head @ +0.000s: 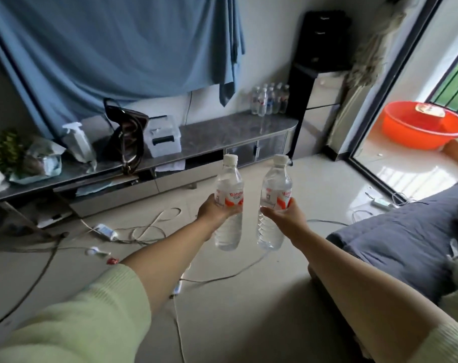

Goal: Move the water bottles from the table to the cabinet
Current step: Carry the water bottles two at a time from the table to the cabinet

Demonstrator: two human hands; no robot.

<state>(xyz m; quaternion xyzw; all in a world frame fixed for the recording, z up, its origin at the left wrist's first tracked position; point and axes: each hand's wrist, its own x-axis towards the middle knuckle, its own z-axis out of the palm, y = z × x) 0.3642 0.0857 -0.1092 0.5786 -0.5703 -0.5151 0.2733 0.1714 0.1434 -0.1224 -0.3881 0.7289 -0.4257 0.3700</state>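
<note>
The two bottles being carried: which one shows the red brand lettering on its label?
The bottle in the left hand; the right-hand bottle shows small print instead.

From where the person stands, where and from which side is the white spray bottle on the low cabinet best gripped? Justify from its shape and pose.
Grip the spray bottle at the narrow neck under its trigger head, coming from above and the front. It stands roughly upright with the brown bag close on its right, so the top is probably the freest approach.

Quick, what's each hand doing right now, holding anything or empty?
Left hand: closed around the left water bottle, held upright by its label.
Right hand: closed around the right water bottle, also upright.
</note>
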